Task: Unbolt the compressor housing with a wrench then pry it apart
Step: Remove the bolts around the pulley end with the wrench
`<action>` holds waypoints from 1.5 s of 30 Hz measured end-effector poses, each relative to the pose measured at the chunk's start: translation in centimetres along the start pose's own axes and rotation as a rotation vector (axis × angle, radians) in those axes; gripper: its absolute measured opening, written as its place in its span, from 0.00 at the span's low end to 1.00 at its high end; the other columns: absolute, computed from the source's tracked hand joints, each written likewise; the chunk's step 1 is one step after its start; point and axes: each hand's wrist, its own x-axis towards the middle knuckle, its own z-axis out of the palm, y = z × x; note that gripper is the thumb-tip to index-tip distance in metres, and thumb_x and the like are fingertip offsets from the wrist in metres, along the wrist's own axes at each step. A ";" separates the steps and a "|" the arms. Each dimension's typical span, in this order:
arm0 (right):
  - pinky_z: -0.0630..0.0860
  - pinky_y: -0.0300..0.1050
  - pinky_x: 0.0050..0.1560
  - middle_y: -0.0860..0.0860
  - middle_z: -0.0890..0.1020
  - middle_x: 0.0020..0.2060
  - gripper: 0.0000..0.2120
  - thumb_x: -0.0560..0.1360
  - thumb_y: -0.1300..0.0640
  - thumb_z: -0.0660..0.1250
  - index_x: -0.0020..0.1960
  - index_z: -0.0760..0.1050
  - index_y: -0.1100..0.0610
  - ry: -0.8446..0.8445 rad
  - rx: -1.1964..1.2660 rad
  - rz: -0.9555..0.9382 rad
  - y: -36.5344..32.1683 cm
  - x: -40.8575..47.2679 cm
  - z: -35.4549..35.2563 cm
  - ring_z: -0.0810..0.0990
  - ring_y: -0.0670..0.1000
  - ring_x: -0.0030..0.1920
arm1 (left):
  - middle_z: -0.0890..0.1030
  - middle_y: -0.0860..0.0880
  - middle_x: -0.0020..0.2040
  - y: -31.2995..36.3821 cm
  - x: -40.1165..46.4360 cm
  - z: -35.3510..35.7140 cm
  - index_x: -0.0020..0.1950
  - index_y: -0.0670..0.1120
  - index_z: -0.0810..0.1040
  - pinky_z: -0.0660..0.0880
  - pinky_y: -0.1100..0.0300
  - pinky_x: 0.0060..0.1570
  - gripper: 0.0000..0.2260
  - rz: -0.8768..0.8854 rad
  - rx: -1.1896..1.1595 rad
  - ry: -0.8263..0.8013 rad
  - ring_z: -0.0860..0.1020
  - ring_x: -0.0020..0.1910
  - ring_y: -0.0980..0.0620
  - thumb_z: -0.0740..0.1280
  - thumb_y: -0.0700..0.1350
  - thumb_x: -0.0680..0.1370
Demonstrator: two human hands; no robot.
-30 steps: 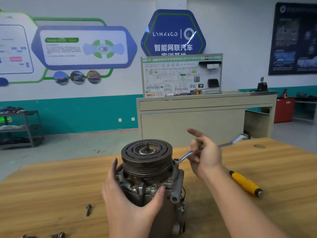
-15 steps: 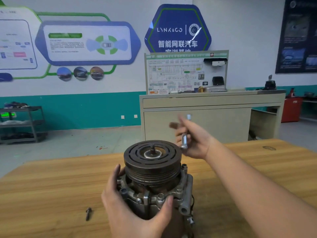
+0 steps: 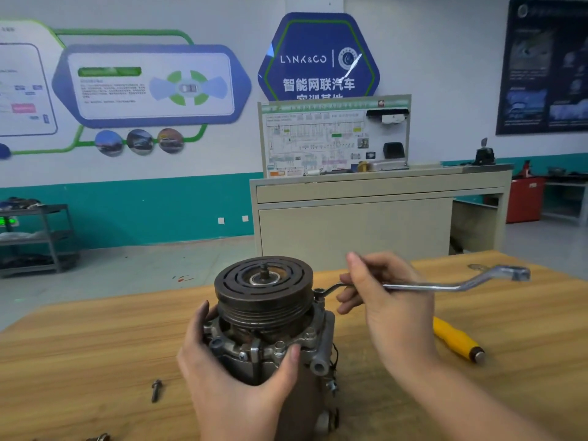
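Note:
A metal compressor (image 3: 264, 316) stands upright on the wooden table (image 3: 79, 361), its dark grooved pulley on top. My left hand (image 3: 229, 377) grips the housing from the front, thumb on its right side. My right hand (image 3: 385, 300) holds the shaft of a silver offset ring wrench (image 3: 445, 285). The wrench's near ring end sits on a bolt (image 3: 319, 294) at the housing's right rim, just behind the pulley. The handle runs out to the right, level above the table.
A loose bolt (image 3: 156, 389) lies on the table left of the compressor, and more small hardware (image 3: 98, 437) sits at the bottom edge. A yellow-handled tool (image 3: 458, 340) lies to the right, under my right forearm. A beige cabinet (image 3: 378, 214) stands behind the table.
The wrench was on the bolt a second ago, then my right hand lifted it off and swung it upright. Now its ring end is back on the bolt, handle pointing right.

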 end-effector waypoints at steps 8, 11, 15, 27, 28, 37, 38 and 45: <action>0.69 0.33 0.30 0.50 0.78 0.27 0.21 0.79 0.50 0.61 0.34 0.79 0.62 -0.049 -0.564 -0.675 0.6 -0.7 0.8 0.75 0.45 0.29 | 0.70 0.52 0.64 -0.2 0.2 0.0 0.69 0.62 0.61 0.66 0.53 0.64 0.50 0.005 -0.012 -0.013 0.70 0.66 0.50 0.75 0.62 0.48; 0.69 0.37 0.26 0.50 0.75 0.25 0.23 0.81 0.48 0.56 0.33 0.75 0.60 0.005 -0.416 -0.551 1.3 -0.7 1.2 0.77 0.48 0.27 | 0.71 0.51 0.64 -0.3 0.3 -0.1 0.68 0.64 0.61 0.66 0.50 0.66 0.49 0.006 -0.047 -0.023 0.71 0.66 0.50 0.75 0.61 0.49; 0.60 0.32 0.19 0.49 0.72 0.18 0.21 0.81 0.52 0.55 0.32 0.72 0.56 0.284 0.345 0.238 2.2 2.6 1.5 0.70 0.46 0.18 | 0.71 0.52 0.65 -0.4 0.5 -0.3 0.68 0.66 0.61 0.66 0.47 0.68 0.48 -0.003 -0.091 -0.070 0.71 0.66 0.52 0.76 0.60 0.50; 0.59 0.30 0.13 0.47 0.71 0.18 0.15 0.75 0.53 0.68 0.33 0.68 0.56 0.140 0.708 0.975 5.2 6.6 1.9 0.66 0.41 0.15 | 0.71 0.52 0.64 -0.4 0.6 -0.3 0.67 0.68 0.60 0.67 0.48 0.66 0.47 0.020 -0.057 -0.087 0.71 0.66 0.51 0.75 0.63 0.50; 0.60 0.31 0.13 0.48 0.72 0.19 0.16 0.75 0.53 0.69 0.33 0.68 0.55 0.258 0.614 0.864 4.8 6.3 1.4 0.66 0.42 0.15 | 0.71 0.52 0.64 -0.4 0.6 -0.2 0.67 0.69 0.60 0.67 0.49 0.66 0.47 0.022 -0.058 -0.087 0.71 0.66 0.52 0.75 0.63 0.50; 0.68 0.38 0.19 0.54 0.79 0.23 0.15 0.74 0.51 0.69 0.32 0.74 0.58 0.319 0.124 0.230 0.7 1.7 0.7 0.75 0.50 0.19 | 0.69 0.52 0.66 -0.1 0.6 -0.5 0.65 0.73 0.58 0.66 0.46 0.68 0.45 0.001 -0.084 -0.112 0.70 0.67 0.51 0.75 0.62 0.51; 0.68 0.38 0.19 0.55 0.80 0.24 0.15 0.73 0.50 0.69 0.33 0.74 0.57 0.310 0.072 0.184 0.4 1.1 0.8 0.76 0.50 0.19 | 0.69 0.52 0.66 0.0 0.6 -0.5 0.65 0.73 0.58 0.66 0.47 0.68 0.46 -0.003 -0.082 -0.115 0.70 0.67 0.52 0.75 0.62 0.51; 0.72 0.37 0.27 0.43 0.75 0.25 0.16 0.76 0.50 0.65 0.32 0.71 0.54 0.136 -0.471 -0.439 0.4 -1.5 1.2 0.77 0.43 0.27 | 0.69 0.53 0.66 -0.2 0.6 -0.6 0.68 0.69 0.59 0.66 0.45 0.68 0.49 -0.030 -0.091 -0.125 0.70 0.67 0.51 0.76 0.64 0.50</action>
